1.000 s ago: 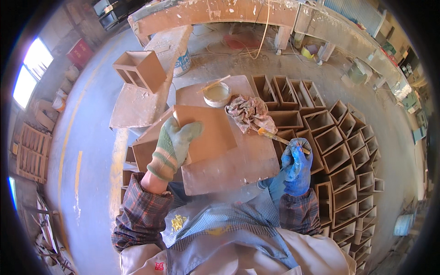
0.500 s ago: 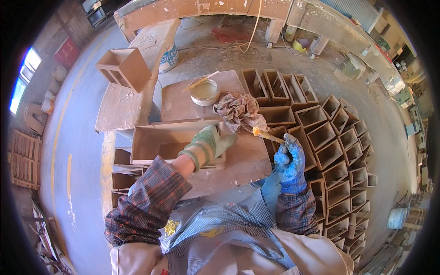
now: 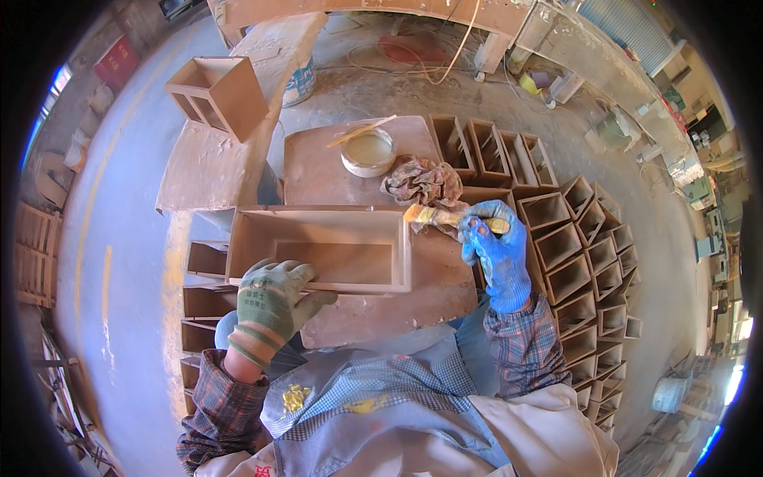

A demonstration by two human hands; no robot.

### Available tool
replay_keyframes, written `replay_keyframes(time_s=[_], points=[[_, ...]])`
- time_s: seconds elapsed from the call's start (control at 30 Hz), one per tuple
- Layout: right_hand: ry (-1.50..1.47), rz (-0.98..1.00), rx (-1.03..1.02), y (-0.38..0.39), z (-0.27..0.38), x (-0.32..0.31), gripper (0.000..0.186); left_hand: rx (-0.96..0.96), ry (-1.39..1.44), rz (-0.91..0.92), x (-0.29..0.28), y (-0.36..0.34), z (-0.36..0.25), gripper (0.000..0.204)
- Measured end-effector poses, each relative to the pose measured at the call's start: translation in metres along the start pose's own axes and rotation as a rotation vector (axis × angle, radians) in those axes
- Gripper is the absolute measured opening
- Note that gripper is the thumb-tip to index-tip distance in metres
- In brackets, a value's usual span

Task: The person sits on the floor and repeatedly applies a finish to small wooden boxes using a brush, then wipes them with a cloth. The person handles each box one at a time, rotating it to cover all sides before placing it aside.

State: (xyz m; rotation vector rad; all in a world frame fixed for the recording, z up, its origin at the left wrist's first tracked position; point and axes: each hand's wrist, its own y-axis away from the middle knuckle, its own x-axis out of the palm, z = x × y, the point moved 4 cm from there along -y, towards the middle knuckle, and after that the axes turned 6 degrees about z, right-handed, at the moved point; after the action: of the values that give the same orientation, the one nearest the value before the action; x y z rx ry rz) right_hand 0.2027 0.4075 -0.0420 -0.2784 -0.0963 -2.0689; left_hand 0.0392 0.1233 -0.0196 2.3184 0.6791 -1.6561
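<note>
An open brown fibreboard box [image 3: 326, 225] lies in front of me on a worn board [image 3: 381, 314]. My left hand [image 3: 274, 298], in a grey-green glove, grips its near wall toward the left end, fingers over the rim. Closed in my right hand [image 3: 497, 250], which wears a blue stained glove, is a paintbrush [image 3: 435, 217]. Its yellowed bristles point left and meet the box's far right corner. Just beyond sit a crumpled rag [image 3: 421, 181] and a white bowl [image 3: 368, 169] of pale liquid, with a thin stick [image 3: 362, 132] across the rim.
Many similar boxes [image 3: 568, 262] stand stacked to my right, and several more [image 3: 208, 306] at the left. Another divided box [image 3: 238, 107] rests on a rough bench [image 3: 207, 171] at the far left. Behind it is a blue-and-white bucket [image 3: 300, 86]. A hose [image 3: 445, 71] trails on the floor.
My left hand has moved from over the box's right end back to its near left wall. My right hand has brought the brush leftward and up to the box's right corner.
</note>
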Motion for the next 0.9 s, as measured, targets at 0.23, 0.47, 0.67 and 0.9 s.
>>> replay_keyframes(time_s=[0.23,0.47,0.67,0.9], points=[[0.161,0.085,0.104,0.013,0.021,0.009,0.023,0.027,0.013,-0.029,0.002,0.002,0.002,0.037],[0.157,0.001,0.062,0.011,0.029,0.017,0.02,-0.031,0.042,0.039,0.006,0.002,0.004,0.035],[0.287,0.056,0.114,0.011,0.027,0.018,0.025,-0.033,0.024,0.021,0.006,0.004,0.003,0.032],[0.163,0.074,0.226,0.075,0.033,0.02,0.037,0.011,-0.016,-0.018,0.009,0.005,0.005,0.035]])
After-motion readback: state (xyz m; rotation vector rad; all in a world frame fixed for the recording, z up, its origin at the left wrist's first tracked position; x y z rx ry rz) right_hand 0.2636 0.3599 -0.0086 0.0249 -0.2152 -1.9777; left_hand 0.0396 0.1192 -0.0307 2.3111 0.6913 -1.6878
